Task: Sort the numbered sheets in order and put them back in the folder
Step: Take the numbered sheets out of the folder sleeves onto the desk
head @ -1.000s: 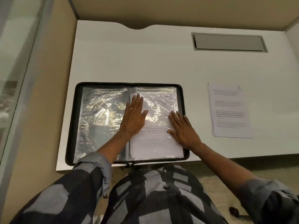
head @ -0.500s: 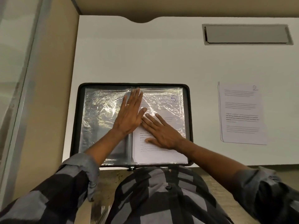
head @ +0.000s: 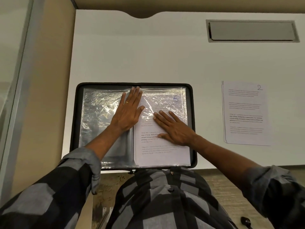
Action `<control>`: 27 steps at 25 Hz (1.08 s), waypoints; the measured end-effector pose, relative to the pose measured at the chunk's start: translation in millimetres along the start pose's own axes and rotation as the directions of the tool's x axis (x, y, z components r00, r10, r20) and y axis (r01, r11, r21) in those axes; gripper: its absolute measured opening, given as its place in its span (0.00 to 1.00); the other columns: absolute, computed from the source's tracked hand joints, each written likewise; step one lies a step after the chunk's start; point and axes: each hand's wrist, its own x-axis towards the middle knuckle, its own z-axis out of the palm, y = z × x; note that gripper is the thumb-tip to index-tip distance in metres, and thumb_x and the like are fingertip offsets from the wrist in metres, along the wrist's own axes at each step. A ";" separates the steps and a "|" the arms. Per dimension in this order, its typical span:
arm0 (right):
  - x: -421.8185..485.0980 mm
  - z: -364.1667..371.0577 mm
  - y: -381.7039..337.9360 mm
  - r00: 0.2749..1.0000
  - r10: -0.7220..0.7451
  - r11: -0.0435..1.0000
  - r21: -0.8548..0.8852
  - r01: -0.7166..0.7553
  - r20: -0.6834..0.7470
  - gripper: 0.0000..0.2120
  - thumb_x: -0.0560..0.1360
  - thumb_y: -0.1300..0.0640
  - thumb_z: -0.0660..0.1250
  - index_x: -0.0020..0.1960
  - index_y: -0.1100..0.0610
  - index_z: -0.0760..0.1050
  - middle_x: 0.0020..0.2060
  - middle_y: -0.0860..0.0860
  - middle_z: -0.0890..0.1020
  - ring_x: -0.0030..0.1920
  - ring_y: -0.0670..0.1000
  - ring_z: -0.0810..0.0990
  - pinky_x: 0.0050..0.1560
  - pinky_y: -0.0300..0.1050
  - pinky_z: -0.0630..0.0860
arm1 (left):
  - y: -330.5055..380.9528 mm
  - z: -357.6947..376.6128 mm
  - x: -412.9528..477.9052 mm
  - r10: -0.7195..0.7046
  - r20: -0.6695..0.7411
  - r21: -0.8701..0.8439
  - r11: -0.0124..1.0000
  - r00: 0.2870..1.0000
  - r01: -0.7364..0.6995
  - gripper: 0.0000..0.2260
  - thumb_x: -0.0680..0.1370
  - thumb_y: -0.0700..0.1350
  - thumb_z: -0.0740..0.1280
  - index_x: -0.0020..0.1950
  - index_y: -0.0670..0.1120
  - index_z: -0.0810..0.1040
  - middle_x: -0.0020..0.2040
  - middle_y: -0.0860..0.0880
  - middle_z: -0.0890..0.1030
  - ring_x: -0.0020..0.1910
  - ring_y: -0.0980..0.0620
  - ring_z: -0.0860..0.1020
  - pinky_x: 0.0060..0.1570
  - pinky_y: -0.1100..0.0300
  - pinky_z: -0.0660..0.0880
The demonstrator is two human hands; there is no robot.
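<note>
Together on one folder (head: 73, 129): left hand (head: 128, 111), right hand (head: 175, 129); one stack (head: 245, 113) aside.

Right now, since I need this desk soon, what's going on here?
A person has a black zip-up folder of clear plastic sleeves open on the white desk, at its near edge. Their left hand lies flat across its spine; their right hand presses flat on the sleeved printed sheet numbered 6. Another printed sheet numbered 2 lies loose on the desk to the right.
</note>
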 end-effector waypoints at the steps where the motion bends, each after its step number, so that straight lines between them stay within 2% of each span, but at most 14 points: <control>1: -4.3 0.2 5.1 1.000 0.009 1.000 -0.018 -0.009 -0.004 0.36 0.85 0.37 0.49 0.83 0.55 0.41 0.83 0.51 0.43 0.82 0.51 0.39 0.81 0.58 0.45 | -1.6 1.8 1.3 0.001 0.011 0.003 1.000 1.000 -0.001 0.29 0.87 0.56 0.47 0.84 0.44 0.47 0.84 0.47 0.46 0.83 0.50 0.43 0.81 0.44 0.45; 3: -12.0 2.0 18.5 0.984 0.156 0.985 -0.061 -0.162 -0.089 0.36 0.85 0.36 0.47 0.84 0.57 0.44 0.83 0.53 0.45 0.83 0.54 0.42 0.80 0.63 0.49 | -6.1 6.8 3.6 -0.028 0.032 0.041 0.999 0.999 0.026 0.30 0.87 0.58 0.47 0.84 0.45 0.45 0.84 0.47 0.44 0.83 0.50 0.42 0.81 0.42 0.45; 4: -14.9 0.9 24.9 0.923 0.345 0.933 -0.043 -0.357 -0.173 0.36 0.85 0.36 0.46 0.83 0.58 0.46 0.83 0.55 0.47 0.83 0.56 0.45 0.80 0.66 0.49 | -9.9 10.1 3.4 -0.097 0.035 0.076 0.993 0.995 0.094 0.31 0.87 0.59 0.46 0.84 0.44 0.44 0.84 0.46 0.42 0.83 0.49 0.40 0.80 0.40 0.43; 5: -16.8 -4.3 31.2 0.793 0.561 0.822 0.041 -0.568 -0.237 0.37 0.85 0.36 0.45 0.83 0.60 0.47 0.83 0.57 0.48 0.83 0.58 0.46 0.80 0.67 0.47 | -14.2 13.1 3.0 -0.208 0.033 0.103 0.974 0.978 0.204 0.32 0.86 0.60 0.45 0.84 0.43 0.43 0.83 0.45 0.40 0.83 0.47 0.39 0.80 0.38 0.40; 6: -16.6 -11.8 39.0 0.641 0.726 0.684 0.159 -0.712 -0.249 0.37 0.85 0.36 0.44 0.83 0.61 0.47 0.83 0.57 0.48 0.82 0.58 0.46 0.80 0.66 0.44 | -18.5 15.0 3.0 -0.339 0.028 0.113 0.936 0.940 0.334 0.33 0.86 0.61 0.44 0.83 0.42 0.43 0.83 0.43 0.39 0.82 0.45 0.38 0.79 0.37 0.38; 7: -16.5 -19.7 47.4 0.542 0.813 0.581 0.254 -0.773 -0.212 0.37 0.85 0.36 0.43 0.83 0.61 0.46 0.83 0.57 0.48 0.83 0.58 0.45 0.80 0.65 0.43 | -21.3 15.9 3.3 -0.446 0.037 0.107 0.892 0.894 0.440 0.34 0.85 0.62 0.42 0.83 0.40 0.43 0.83 0.41 0.40 0.82 0.43 0.38 0.78 0.35 0.38; 8: -16.9 -25.7 54.3 0.520 0.834 0.552 0.293 -0.781 -0.185 0.37 0.85 0.36 0.43 0.83 0.60 0.45 0.83 0.56 0.46 0.83 0.57 0.44 0.80 0.64 0.43 | -22.1 16.3 4.1 -0.503 0.049 0.104 0.862 0.863 0.497 0.35 0.85 0.62 0.41 0.83 0.38 0.44 0.83 0.40 0.41 0.82 0.42 0.39 0.78 0.33 0.40; 11: -14.6 -27.8 60.1 0.614 0.757 0.653 0.219 -0.726 -0.224 0.36 0.85 0.36 0.42 0.83 0.59 0.44 0.83 0.55 0.44 0.82 0.56 0.42 0.81 0.63 0.43 | -13.4 15.7 10.9 -0.459 0.036 0.077 0.887 0.888 0.456 0.35 0.85 0.62 0.40 0.83 0.39 0.44 0.83 0.40 0.42 0.82 0.43 0.39 0.78 0.34 0.42; 15: -4.9 -19.8 51.7 0.701 0.686 0.728 0.204 -0.655 -0.196 0.35 0.85 0.37 0.43 0.83 0.57 0.42 0.83 0.54 0.43 0.82 0.54 0.40 0.81 0.60 0.42 | 8.7 12.0 25.9 -0.221 -0.003 -0.034 0.975 0.975 0.220 0.32 0.86 0.60 0.46 0.84 0.44 0.44 0.84 0.43 0.42 0.83 0.45 0.39 0.80 0.42 0.39; 17: 2.0 -21.4 51.5 0.757 0.621 0.784 0.177 -0.596 -0.203 0.34 0.85 0.39 0.45 0.83 0.58 0.42 0.83 0.54 0.43 0.82 0.54 0.40 0.81 0.59 0.42 | 10.8 16.2 32.9 -0.114 0.026 0.011 0.993 0.993 0.114 0.30 0.86 0.60 0.50 0.84 0.47 0.50 0.84 0.43 0.42 0.82 0.43 0.39 0.79 0.41 0.38; 19: 10.5 -26.4 55.3 0.787 0.575 0.818 0.162 -0.551 -0.223 0.32 0.86 0.42 0.46 0.83 0.59 0.46 0.83 0.55 0.47 0.83 0.55 0.43 0.81 0.58 0.42 | 9.1 20.5 37.8 -0.105 0.039 -0.010 0.994 0.994 0.105 0.27 0.85 0.59 0.56 0.82 0.50 0.62 0.84 0.43 0.44 0.82 0.40 0.41 0.79 0.37 0.43; 22: 27.4 -39.5 62.5 0.818 0.493 0.869 0.122 -0.480 -0.298 0.27 0.86 0.49 0.48 0.81 0.61 0.59 0.81 0.57 0.57 0.82 0.60 0.51 0.81 0.60 0.48 | 2.7 22.2 40.3 -0.080 -0.034 -0.191 0.979 0.996 0.072 0.20 0.82 0.54 0.68 0.70 0.44 0.77 0.83 0.42 0.54 0.83 0.41 0.50 0.79 0.41 0.55; 25: 56.1 -56.7 73.1 0.870 0.369 0.929 0.144 -0.340 -0.328 0.20 0.85 0.60 0.54 0.74 0.63 0.70 0.74 0.60 0.72 0.76 0.63 0.66 0.76 0.59 0.61 | 0.5 11.5 44.1 -0.076 -0.064 -0.329 0.943 0.995 0.051 0.15 0.77 0.50 0.75 0.58 0.43 0.78 0.77 0.42 0.68 0.77 0.42 0.64 0.73 0.48 0.67; 27: 79.2 -74.6 74.0 0.920 0.312 0.942 0.201 -0.268 -0.238 0.19 0.80 0.68 0.59 0.70 0.62 0.75 0.64 0.61 0.80 0.65 0.63 0.78 0.68 0.55 0.70 | -3.6 1.9 50.4 -0.063 -0.033 -0.339 0.940 0.997 0.048 0.15 0.75 0.50 0.77 0.55 0.44 0.77 0.67 0.45 0.74 0.66 0.45 0.73 0.62 0.49 0.75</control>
